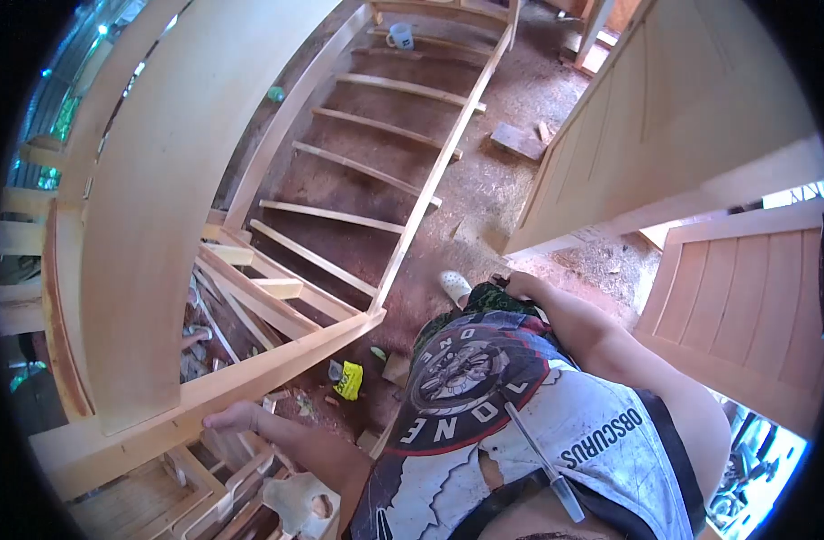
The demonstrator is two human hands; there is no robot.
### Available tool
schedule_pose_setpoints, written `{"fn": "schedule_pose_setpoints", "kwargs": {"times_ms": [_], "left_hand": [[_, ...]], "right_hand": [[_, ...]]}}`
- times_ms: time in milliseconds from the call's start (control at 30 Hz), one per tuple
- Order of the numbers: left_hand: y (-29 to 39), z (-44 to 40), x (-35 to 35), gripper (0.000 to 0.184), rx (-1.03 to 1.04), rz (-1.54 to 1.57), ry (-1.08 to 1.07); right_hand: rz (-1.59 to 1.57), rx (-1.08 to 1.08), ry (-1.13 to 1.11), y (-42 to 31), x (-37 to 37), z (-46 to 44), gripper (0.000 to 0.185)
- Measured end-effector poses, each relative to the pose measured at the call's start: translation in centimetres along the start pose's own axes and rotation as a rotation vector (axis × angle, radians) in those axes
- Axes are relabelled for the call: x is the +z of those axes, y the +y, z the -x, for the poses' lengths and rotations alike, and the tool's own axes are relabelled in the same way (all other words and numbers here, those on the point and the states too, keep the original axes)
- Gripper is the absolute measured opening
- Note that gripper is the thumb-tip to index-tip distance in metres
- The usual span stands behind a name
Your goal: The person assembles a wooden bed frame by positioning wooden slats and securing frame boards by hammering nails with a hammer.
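Observation:
My left hand (pixel 234 417) is at the lower edge of a long pale wooden beam (pixel 277 362), its fingers curled against the wood and partly hidden. The beam is part of a slatted wooden frame (pixel 362 168), and a broad smooth wooden panel (pixel 174 207) stands on its left end. Beside my dark patterned shorts, my right hand (pixel 518 286) is closed. A small dark thing (pixel 500 281) shows at its fingers, too small to name.
Large wooden panels (pixel 682 135) stand at the right, with a grooved one (pixel 736 297) below. A white mug (pixel 399 36) is at the frame's far end. A yellow packet (pixel 348 381) and a wood block (pixel 518 141) lie on the dirt floor. Wooden furniture parts (pixel 192 477) sit at lower left.

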State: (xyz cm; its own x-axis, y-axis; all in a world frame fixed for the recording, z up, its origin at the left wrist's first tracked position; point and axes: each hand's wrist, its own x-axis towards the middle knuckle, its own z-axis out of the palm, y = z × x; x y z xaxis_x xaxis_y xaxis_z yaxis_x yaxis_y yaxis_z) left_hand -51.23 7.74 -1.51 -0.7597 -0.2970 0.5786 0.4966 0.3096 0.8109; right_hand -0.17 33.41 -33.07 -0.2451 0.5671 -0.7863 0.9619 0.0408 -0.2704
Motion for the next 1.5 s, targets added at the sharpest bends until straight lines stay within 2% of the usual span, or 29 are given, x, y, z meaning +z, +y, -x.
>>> {"fn": "schedule_pose_setpoints", "kwargs": {"times_ms": [67,100,200,267,467,533,567,633,800,867,933,1033,1133,1200,1333,1433,1500], "left_hand": [[-1.4,-0.5,-0.3,0.088,0.025,0.071,-0.043],[-2.0,-0.7,-0.1,0.088,0.024,0.084,-0.041],[-3.4,-1.8,-1.7,0.083,-0.119,-0.056,-0.185],[-2.2,-2.6,-1.4,0.081,-0.102,-0.036,-0.167],[-1.0,-5.1,0.4,0.074,-0.136,-0.007,-0.170],[-1.1,-5.6,1.3,0.072,-0.167,-0.015,-0.168],[-1.1,-5.9,1.4,0.071,-0.183,-0.029,-0.173],[-1.6,-6.5,1.8,0.069,-0.219,-0.072,-0.188],[-2.7,-8.6,2.4,0.063,-0.311,-0.244,-0.206],[-3.0,-8.9,3.1,0.061,-0.372,-0.210,-0.206],[-3.4,-8.9,4.6,0.058,-0.442,-0.020,-0.188],[-2.5,-8.6,5.8,0.051,-0.565,0.346,-0.126],[-0.9,-7.9,5.6,0.048,-0.563,0.219,-0.132],[-1.0,-7.7,5.5,0.049,-0.475,0.055,-0.147],[-0.5,-7.1,5.7,0.048,-0.522,0.159,-0.002],[-0.9,-7.3,5.6,0.048,-0.493,0.047,-0.039],[-0.2,-6.5,5.2,0.048,-0.495,0.128,-0.024]], "right_hand": [[-0.039,-0.128,-0.052,-0.1,-1.1,1.3,0.041],[0.000,-0.104,-0.031,0.4,-0.2,0.7,0.043],[0.037,-0.137,-0.006,2.3,1.5,0.0,0.042],[0.080,-0.075,-0.112,1.6,0.2,3.2,0.043],[0.270,0.062,-0.059,6.4,3.2,6.6,0.052],[0.216,0.050,-0.114,8.7,4.4,8.2,0.049],[0.189,0.023,-0.097,12.3,7.6,6.1,0.047],[0.122,0.208,-0.138,12.4,7.2,10.0,0.042],[-0.146,0.357,-0.254,13.9,7.7,15.9,0.045],[-0.138,0.324,-0.258,16.1,10.2,15.4,0.045],[-0.048,0.206,-0.136,16.0,10.4,16.3,0.046],[-0.087,0.213,-0.149,15.4,10.0,16.9,0.047],[-0.092,0.182,-0.142,15.5,10.5,16.6,0.046],[-0.095,0.172,-0.139,15.5,10.6,16.4,0.045],[-0.096,0.142,-0.130,15.5,10.4,15.9,0.044],[-0.106,0.129,-0.120,15.4,10.3,15.6,0.044],[-0.120,0.121,-0.109,15.3,10.4,15.4,0.043]]}}
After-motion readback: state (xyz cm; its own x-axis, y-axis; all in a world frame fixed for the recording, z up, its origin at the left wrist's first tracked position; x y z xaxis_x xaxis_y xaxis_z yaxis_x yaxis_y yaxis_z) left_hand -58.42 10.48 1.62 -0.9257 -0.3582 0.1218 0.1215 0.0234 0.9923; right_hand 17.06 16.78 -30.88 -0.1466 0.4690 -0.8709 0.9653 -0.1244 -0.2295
